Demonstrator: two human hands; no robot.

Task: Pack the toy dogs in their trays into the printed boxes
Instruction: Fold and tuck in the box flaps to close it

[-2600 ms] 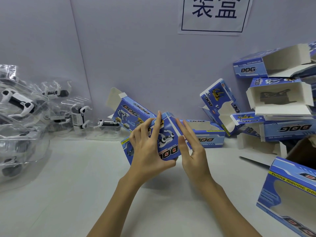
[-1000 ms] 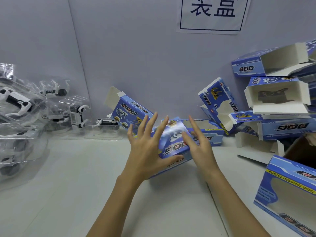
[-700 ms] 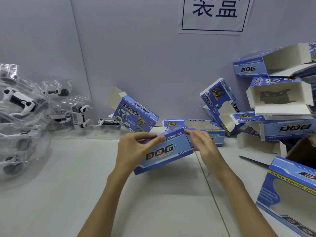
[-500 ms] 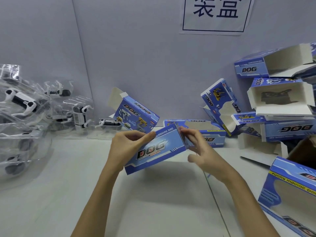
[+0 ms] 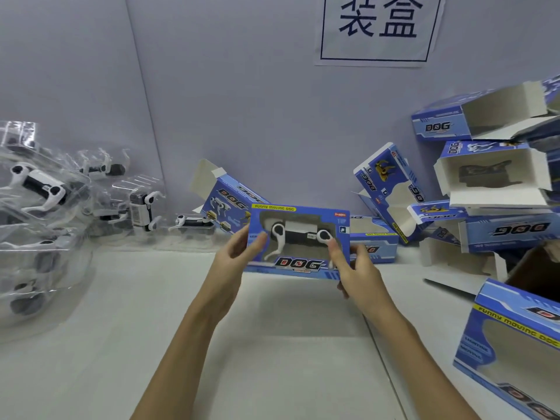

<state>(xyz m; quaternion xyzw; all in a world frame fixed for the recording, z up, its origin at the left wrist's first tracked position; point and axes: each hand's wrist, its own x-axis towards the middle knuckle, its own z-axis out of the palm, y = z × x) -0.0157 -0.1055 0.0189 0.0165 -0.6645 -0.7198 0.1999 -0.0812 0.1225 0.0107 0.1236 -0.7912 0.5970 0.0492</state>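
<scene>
Pale grey partition walls, one bearing a printed paper sign [image 5: 375, 28], back a white worktable [image 5: 272, 359] where a person holds a packed box [image 5: 298, 242] upright above the surface, window side facing the camera. Through the window a white-and-black toy dog [image 5: 298, 234] shows, seated inside. The left hand [image 5: 239, 253] grips the box's left end, thumb on the front face, fingers behind; the right hand [image 5: 351, 265] grips the right end, thumb over the window's lower right corner. Both end flaps look shut, so the step in hand appears to be a final check before the box is set aside. Done well, that likely means holding by the card edges rather than pressing on the window, then choosing a free spot. Space is the constraint: open empty boxes [image 5: 491, 174] lie heaped far right, another windowed box [image 5: 515, 353] sits near right, and two more lie just behind the held one. Far left, clear trays with unpacked dogs [image 5: 42, 192] wait in a loose pile.
</scene>
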